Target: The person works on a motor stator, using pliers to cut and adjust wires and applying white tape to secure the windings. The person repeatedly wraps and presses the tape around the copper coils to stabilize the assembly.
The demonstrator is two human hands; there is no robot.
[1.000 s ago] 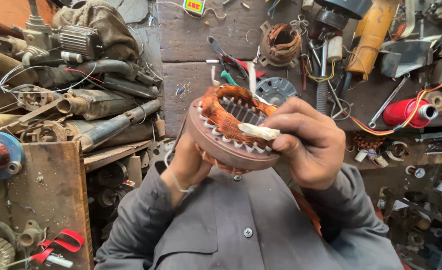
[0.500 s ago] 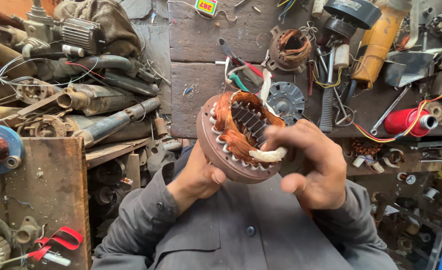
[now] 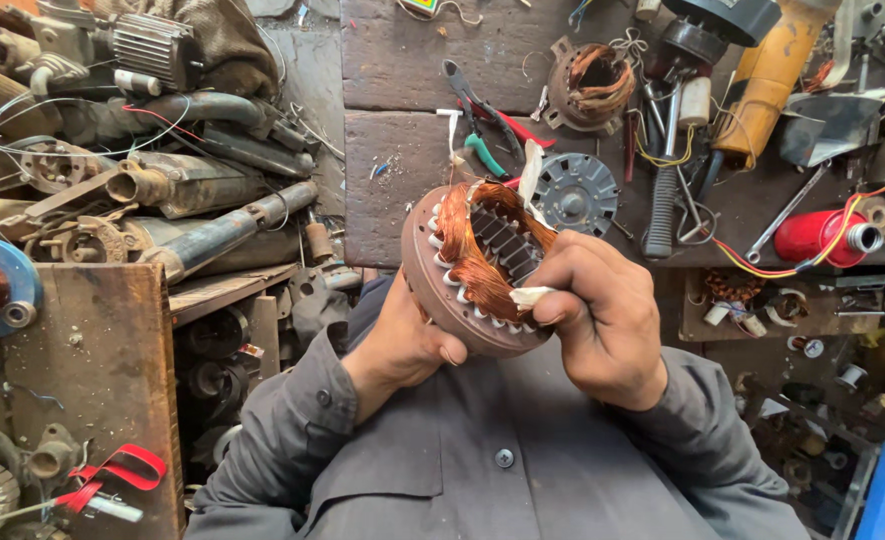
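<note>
You hold a motor stator (image 3: 462,270) up in front of your chest, above the lap of your grey shirt (image 3: 482,470), its round face tilted toward the camera. Your left hand (image 3: 402,345) cups the brown ring from below and behind, thumb pressed on the lower rim — a closed, supporting grip. Your right hand (image 3: 597,315) wraps the right edge, fingers curled tight, with the thumb and forefinger pinching a pale strip of insulation (image 3: 527,296) that lies against the copper windings (image 3: 467,255). The windings bulge orange around the dark slotted core.

Beyond the stator, on the dark wooden bench (image 3: 392,120), lie pliers with green and red handles (image 3: 482,125), a grey round end plate (image 3: 574,192) just behind your right knuckles, and another wound stator (image 3: 590,85) farther back. A red cylinder (image 3: 822,235) sits well to the right, a yellow tool body (image 3: 767,85) above it. To the left — a heap of rusty tubes and motor parts (image 3: 162,190).
</note>
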